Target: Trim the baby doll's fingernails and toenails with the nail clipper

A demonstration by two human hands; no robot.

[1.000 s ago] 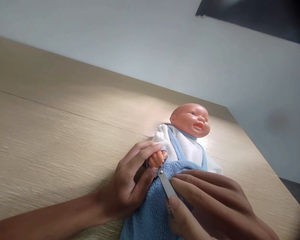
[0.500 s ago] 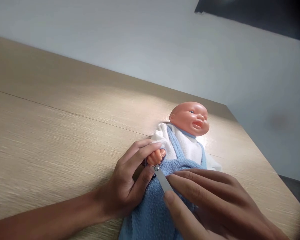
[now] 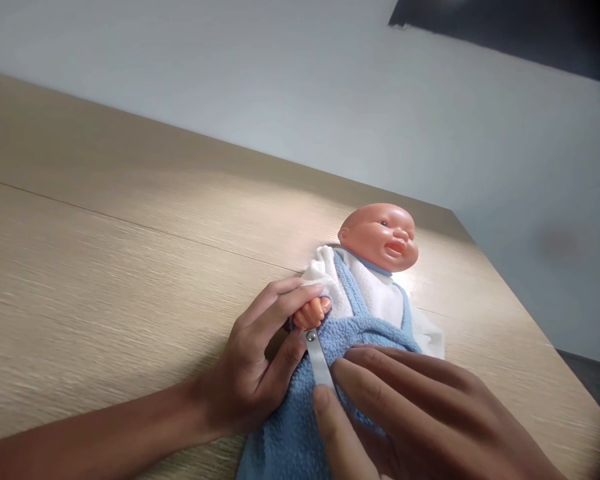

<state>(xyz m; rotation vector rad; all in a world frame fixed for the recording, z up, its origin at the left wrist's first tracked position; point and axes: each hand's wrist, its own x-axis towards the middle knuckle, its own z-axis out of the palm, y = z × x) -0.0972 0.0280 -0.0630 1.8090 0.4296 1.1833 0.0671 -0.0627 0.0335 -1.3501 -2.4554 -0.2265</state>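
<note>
A baby doll in a white top and blue fleece overalls lies on its back on the wooden table. My left hand is closed round the end of the doll's sleeve, holding its small orange-pink hand between fingers and thumb. A silver nail clipper is pinched between the thumb and index finger of my right hand. Its riveted end is right at the lower edge of the doll's fingers; whether it touches them is hard to tell. My right fingers partly hide its rear end.
The light wooden tabletop has a thin seam running across it. Behind it stands a pale wall, with a dark panel at the upper right. The table's right edge slopes down past the doll.
My right hand has shifted slightly left and down, and the nail clipper has turned more upright. My left hand and the doll's head stay where they were.
</note>
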